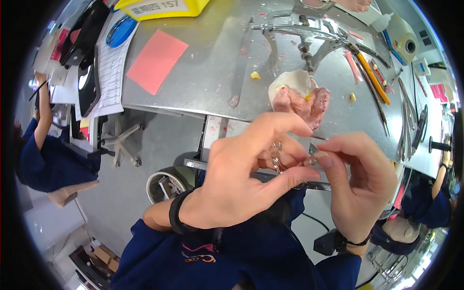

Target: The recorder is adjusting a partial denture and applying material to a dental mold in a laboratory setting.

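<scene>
Over the bench's near edge, my left hand (237,166) is closed with thumb and fingers around a small shiny metal dental framework (276,157), partly hidden by the fingers. Beside it my right hand (362,181) pinches thumb and forefinger together at the left fingertips. A tiny shiny bit (313,148) shows there; whether it belongs to the framework I cannot tell. Just beyond my hands lies a pink and white dental cast (318,104) with a little yellow on it. Behind the cast a silver metal dental articulator (290,31) stands on the bench.
A pink wax sheet (157,60) and a long metal spatula (240,67) lie to the left. A yellow bin (193,7) is at the back. On the right are an orange-handled tool (372,77) and several metal instruments (410,116). A waste bin (153,186) stands below.
</scene>
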`<state>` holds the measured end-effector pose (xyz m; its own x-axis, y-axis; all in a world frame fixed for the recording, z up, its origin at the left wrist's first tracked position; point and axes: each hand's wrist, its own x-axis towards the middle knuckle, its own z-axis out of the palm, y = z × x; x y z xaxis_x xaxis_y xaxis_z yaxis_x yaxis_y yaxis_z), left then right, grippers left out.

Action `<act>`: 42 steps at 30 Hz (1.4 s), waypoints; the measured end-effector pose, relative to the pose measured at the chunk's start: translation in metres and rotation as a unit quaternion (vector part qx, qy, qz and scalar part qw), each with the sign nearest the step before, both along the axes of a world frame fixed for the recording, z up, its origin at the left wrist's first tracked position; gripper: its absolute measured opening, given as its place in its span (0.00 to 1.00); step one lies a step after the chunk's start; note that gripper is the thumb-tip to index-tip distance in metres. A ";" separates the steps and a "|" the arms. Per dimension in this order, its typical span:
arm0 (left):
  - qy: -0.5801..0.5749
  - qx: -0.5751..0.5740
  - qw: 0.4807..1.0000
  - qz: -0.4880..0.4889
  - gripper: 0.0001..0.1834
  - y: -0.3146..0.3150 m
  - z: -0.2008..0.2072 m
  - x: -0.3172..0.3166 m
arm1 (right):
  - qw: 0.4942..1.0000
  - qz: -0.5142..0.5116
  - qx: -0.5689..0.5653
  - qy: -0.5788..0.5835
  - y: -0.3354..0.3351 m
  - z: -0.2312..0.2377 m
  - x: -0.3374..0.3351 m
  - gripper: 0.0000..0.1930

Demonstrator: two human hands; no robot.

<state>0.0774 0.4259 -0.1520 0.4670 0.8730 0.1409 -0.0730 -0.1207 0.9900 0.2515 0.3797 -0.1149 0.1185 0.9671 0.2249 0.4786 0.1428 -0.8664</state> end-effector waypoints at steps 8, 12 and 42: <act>0.020 0.069 0.994 0.086 0.24 0.026 -0.009 -0.002 | 0.986 0.000 0.166 0.024 0.032 -0.022 -0.003 0.06; 0.082 0.261 0.961 0.046 0.20 0.043 -0.014 -0.004 | 0.978 -0.074 0.193 0.025 0.044 -0.029 0.013 0.04; 0.118 0.320 0.940 0.012 0.15 0.059 -0.014 -0.004 | 0.978 0.088 0.090 -0.167 0.059 -0.015 0.051 0.08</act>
